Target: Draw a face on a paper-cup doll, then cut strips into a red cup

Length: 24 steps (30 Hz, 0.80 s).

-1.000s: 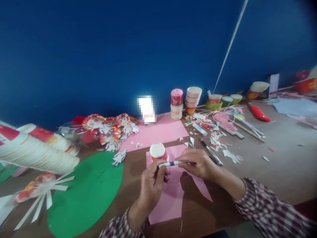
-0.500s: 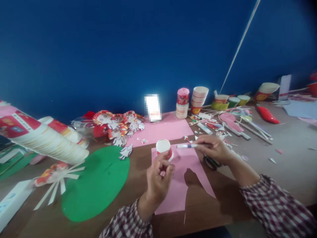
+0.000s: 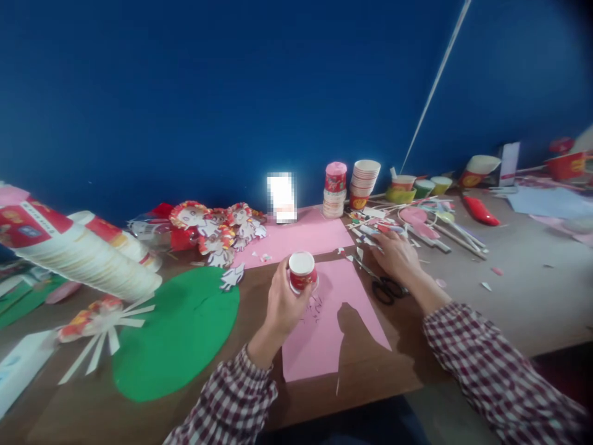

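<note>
My left hand (image 3: 283, 304) is wrapped round a small red-and-white paper cup (image 3: 301, 271), which stands upside down at the top left corner of a pink paper sheet (image 3: 333, 321). My right hand (image 3: 395, 256) reaches right of the sheet, palm down, into a litter of paper scraps. Its fingers are closed on a white-and-blue pen (image 3: 370, 240), whose tip pokes out past them. Black scissors (image 3: 384, 287) lie just below that hand on the brown table (image 3: 509, 309).
A green paper disc (image 3: 176, 334) lies at the left, with long stacks of paper cups (image 3: 83, 259) on their side behind it. Doll cut-outs (image 3: 217, 230), a second pink sheet (image 3: 301, 238), upright cup stacks (image 3: 364, 182), bowls (image 3: 403, 193) and sticks line the blue wall.
My hands have parted. The left hand let go of the pen's end and took hold of the cup. The right hand carried the pen away to the right, over the scissors.
</note>
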Each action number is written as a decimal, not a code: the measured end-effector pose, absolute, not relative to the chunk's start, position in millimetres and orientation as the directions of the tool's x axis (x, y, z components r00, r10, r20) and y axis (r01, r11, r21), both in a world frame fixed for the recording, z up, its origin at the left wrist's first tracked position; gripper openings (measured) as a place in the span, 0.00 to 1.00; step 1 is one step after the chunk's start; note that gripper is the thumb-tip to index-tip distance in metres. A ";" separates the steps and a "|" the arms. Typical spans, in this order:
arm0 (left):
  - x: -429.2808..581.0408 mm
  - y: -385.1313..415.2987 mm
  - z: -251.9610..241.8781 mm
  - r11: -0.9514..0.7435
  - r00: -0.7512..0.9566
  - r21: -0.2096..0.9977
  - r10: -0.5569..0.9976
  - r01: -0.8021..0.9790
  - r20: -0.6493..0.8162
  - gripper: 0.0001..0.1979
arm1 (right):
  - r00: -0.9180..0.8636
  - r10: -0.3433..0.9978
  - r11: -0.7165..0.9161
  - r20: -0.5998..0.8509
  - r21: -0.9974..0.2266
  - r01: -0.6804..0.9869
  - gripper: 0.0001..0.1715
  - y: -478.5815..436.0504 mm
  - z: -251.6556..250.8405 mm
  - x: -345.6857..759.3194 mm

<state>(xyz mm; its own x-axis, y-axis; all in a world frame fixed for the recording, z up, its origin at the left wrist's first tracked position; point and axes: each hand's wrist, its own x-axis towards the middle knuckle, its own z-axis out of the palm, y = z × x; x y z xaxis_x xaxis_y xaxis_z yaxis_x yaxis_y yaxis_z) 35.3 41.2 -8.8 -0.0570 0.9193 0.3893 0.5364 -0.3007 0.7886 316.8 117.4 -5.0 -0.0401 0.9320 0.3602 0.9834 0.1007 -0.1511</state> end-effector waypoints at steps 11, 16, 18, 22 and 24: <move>25.4 50.6 5.0 -0.129 -0.230 0.974 0.970 -0.186 0.084 0.22 | -0.153 0.960 0.193 0.235 -0.159 0.968 0.13 52.1 23.1 298.6; 24.3 50.5 6.7 -0.026 -0.209 0.871 0.974 -0.491 -0.089 0.20 | -0.171 0.978 0.184 0.116 -0.109 0.977 0.13 33.8 17.8 302.1; 24.2 50.4 6.5 -0.009 -0.209 0.845 0.970 -0.534 -0.122 0.20 | -0.211 0.969 0.227 0.128 -0.128 0.965 0.13 33.2 14.0 304.9; 23.1 50.6 5.0 -0.012 -0.197 0.817 0.972 -0.577 -0.125 0.19 | -0.289 0.950 0.305 0.116 -0.164 0.938 0.13 31.7 7.0 312.7; 22.4 50.8 3.9 -0.015 -0.176 0.801 0.978 -0.599 -0.114 0.17 | -0.293 0.947 0.315 0.135 -0.190 0.930 0.14 30.1 5.2 316.3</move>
<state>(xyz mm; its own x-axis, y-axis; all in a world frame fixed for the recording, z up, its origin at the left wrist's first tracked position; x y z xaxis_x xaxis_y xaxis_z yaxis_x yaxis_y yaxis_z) 22.4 50.8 3.9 -0.1762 0.9777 -0.1140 -0.5992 -0.0146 0.8005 316.3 30.1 5.2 -0.2926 0.9467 0.1348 0.9300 0.3145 -0.1903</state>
